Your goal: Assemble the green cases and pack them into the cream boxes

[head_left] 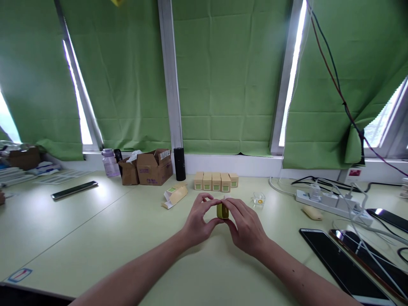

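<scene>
Between my two hands is a small olive-yellow block with rounded corners (pixel 222 211), held a little above the table; its exact kind is hard to make out. My left hand (pixel 200 221) pinches it from the left, thumb below and fingers along the top. From the other side, my right hand (pixel 244 223) grips the same piece with thumb under and fingers over, covering part of it. Just beyond lie an opened kraft carton (pixel 176 195) on the left and a small clear container (pixel 258 199) with something yellow in it on the right.
Several small kraft boxes (pixel 216 182) stand in a row near the wall. Behind to the left are a cardboard box (pixel 155 170), a black bottle (pixel 179 164) and a purple bottle (pixel 110 162). A power strip (pixel 331 206), cables and tablets (pixel 341 263) occupy the right side.
</scene>
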A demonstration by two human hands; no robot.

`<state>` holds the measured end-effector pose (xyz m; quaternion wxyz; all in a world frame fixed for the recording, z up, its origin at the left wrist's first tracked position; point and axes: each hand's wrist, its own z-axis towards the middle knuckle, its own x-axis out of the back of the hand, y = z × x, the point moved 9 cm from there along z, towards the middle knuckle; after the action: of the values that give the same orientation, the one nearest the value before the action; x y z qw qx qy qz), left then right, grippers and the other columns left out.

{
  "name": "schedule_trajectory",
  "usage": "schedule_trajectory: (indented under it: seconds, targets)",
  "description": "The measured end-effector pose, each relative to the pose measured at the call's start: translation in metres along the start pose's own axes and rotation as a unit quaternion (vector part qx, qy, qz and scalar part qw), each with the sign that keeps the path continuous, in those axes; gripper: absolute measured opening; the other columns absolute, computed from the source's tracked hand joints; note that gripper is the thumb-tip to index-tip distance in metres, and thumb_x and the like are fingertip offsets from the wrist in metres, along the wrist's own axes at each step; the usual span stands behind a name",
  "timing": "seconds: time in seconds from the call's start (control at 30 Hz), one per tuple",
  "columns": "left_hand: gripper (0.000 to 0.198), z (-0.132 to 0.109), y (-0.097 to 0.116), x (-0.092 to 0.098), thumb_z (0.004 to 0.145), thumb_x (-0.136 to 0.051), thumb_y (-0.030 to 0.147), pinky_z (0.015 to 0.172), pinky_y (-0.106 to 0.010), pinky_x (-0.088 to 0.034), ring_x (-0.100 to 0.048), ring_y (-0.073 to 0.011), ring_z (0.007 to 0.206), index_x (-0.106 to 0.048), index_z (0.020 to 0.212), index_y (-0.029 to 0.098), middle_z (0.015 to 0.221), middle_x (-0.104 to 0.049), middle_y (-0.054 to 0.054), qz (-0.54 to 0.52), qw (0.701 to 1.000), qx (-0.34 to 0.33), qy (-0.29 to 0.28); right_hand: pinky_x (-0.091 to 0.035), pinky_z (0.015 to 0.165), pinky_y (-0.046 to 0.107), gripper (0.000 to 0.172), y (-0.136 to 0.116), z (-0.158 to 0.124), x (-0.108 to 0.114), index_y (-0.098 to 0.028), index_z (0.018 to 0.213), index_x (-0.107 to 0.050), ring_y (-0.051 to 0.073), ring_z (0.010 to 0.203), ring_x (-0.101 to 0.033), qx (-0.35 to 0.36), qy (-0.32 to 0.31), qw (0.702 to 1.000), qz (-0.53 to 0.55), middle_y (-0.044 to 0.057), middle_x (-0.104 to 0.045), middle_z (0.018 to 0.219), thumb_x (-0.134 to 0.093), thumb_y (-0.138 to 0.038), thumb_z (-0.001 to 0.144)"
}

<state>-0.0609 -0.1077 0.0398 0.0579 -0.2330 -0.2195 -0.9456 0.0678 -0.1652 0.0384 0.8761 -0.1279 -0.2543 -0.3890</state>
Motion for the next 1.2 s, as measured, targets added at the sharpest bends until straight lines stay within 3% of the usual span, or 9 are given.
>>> schedule_trajectory:
  seconds: [0.13, 0.27, 0.33, 0.5, 1.2]
  targets:
    - [0.052, 0.001, 0.004, 0.001, 0.084, -0.080, 0.021, 0.102, -0.050, -0.051, -0.053, -0.0309, 0.121, -0.060, 0.132, 0.024, 0.117, -0.069, -0.011, -0.007, 1.000, -0.004, -0.003, -0.061, 0.095, 0.050, 0.058, 0.007, -0.003, 0.001, -0.021, 0.147, -0.044, 0.031, 0.123, -0.060, -0.023, 0.028, 0.998, 0.052, 0.017, -0.063, 0.131, -0.051, -0.005, 0.092]
    - [0.017, 0.001, -0.007, 0.002, 0.096, -0.061, 0.021, 0.093, -0.044, -0.054, -0.061, -0.0264, 0.106, -0.065, 0.113, 0.022, 0.101, -0.068, -0.010, -0.018, 0.999, 0.051, 0.004, -0.063, 0.090, 0.048, 0.053, 0.013, -0.003, 0.002, -0.024, 0.138, -0.049, 0.030, 0.120, -0.060, -0.063, 0.040, 0.990, 0.123, 0.015, -0.063, 0.126, -0.051, -0.002, 0.089]
    - [0.010, -0.001, -0.016, -0.001, 0.098, -0.058, 0.023, 0.086, -0.041, -0.055, -0.064, -0.0229, 0.093, -0.066, 0.102, 0.021, 0.095, -0.065, -0.008, -0.022, 0.996, 0.087, 0.000, -0.064, 0.086, 0.046, 0.053, 0.015, -0.003, 0.001, -0.025, 0.135, -0.050, 0.029, 0.117, -0.061, -0.077, 0.048, 0.985, 0.149, 0.014, -0.063, 0.125, -0.051, -0.001, 0.087]
    - [0.011, -0.003, -0.023, -0.009, 0.097, -0.059, 0.027, 0.077, -0.037, -0.054, -0.064, -0.0175, 0.076, -0.066, 0.093, 0.020, 0.089, -0.060, -0.004, -0.046, 0.991, 0.125, -0.024, -0.065, 0.086, 0.046, 0.055, 0.015, -0.004, -0.001, -0.026, 0.133, -0.050, 0.029, 0.116, -0.061, -0.082, 0.055, 0.982, 0.163, 0.013, -0.062, 0.125, -0.050, 0.001, 0.085]
    - [0.015, -0.001, -0.014, -0.010, 0.096, -0.058, 0.025, 0.072, -0.031, -0.049, -0.060, -0.0178, 0.078, -0.062, 0.083, 0.020, 0.082, -0.059, -0.003, -0.058, 0.990, 0.122, -0.028, -0.063, 0.090, 0.045, 0.050, 0.012, -0.005, -0.008, -0.025, 0.129, -0.050, 0.028, 0.119, -0.060, -0.075, 0.035, 0.983, 0.161, 0.013, -0.062, 0.126, -0.050, 0.000, 0.086]
